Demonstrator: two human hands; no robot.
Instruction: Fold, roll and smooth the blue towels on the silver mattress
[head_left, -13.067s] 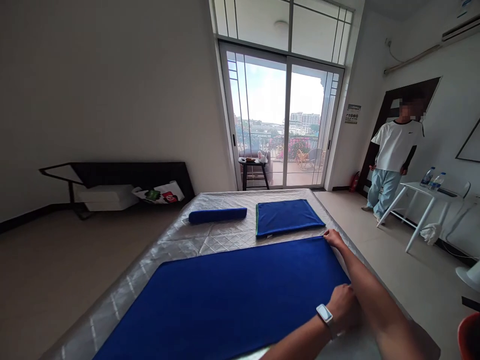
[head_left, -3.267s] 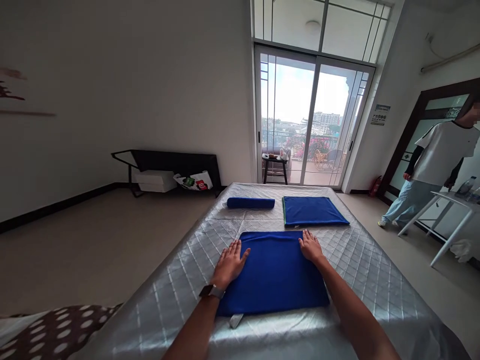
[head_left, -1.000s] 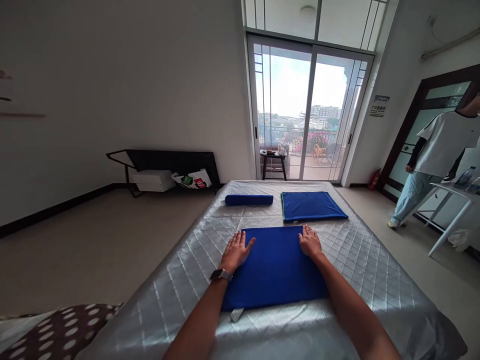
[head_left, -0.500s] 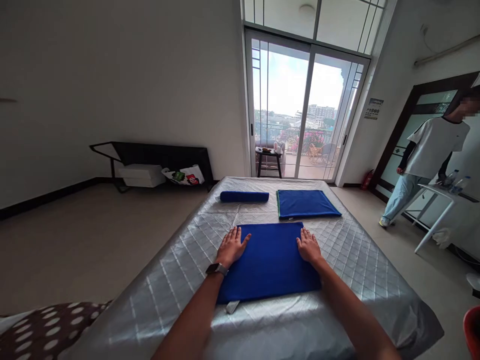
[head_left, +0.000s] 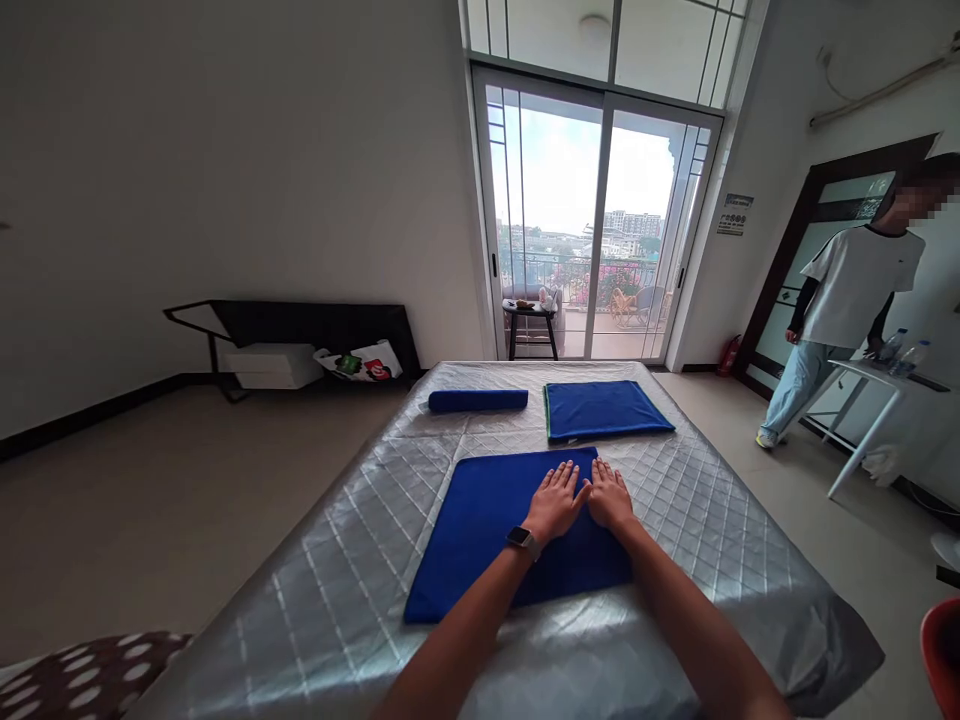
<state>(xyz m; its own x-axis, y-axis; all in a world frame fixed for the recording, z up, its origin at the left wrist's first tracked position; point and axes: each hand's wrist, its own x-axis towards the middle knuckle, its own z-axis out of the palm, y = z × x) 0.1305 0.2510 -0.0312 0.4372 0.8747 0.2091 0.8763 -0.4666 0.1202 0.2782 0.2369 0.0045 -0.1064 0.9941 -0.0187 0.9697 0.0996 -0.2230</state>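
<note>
A folded blue cloth [head_left: 480,530] lies flat on the silver quilted cover [head_left: 337,560] in front of me. My left hand [head_left: 556,500], with a watch on the wrist, rests palm down on its right half, fingers stretched out. Beside it, my right hand [head_left: 610,495] lies flat along the cloth's right edge, fingers extended. The two thumbs nearly meet. Farther off, a rolled blue cloth [head_left: 478,400] lies on the left and another folded blue cloth [head_left: 607,408] with a green edge on the right. Neither hand grips anything.
A person [head_left: 859,290] in a white shirt stands at the right by a small white table [head_left: 885,378] with bottles. Along the left wall is a black folded frame [head_left: 300,320] with a white box [head_left: 274,366]. A red container [head_left: 941,650] shows at lower right.
My left hand has slid right across the cloth from its left edge to beside my right hand. The right hand stays at the right edge. The view has shifted slightly.
</note>
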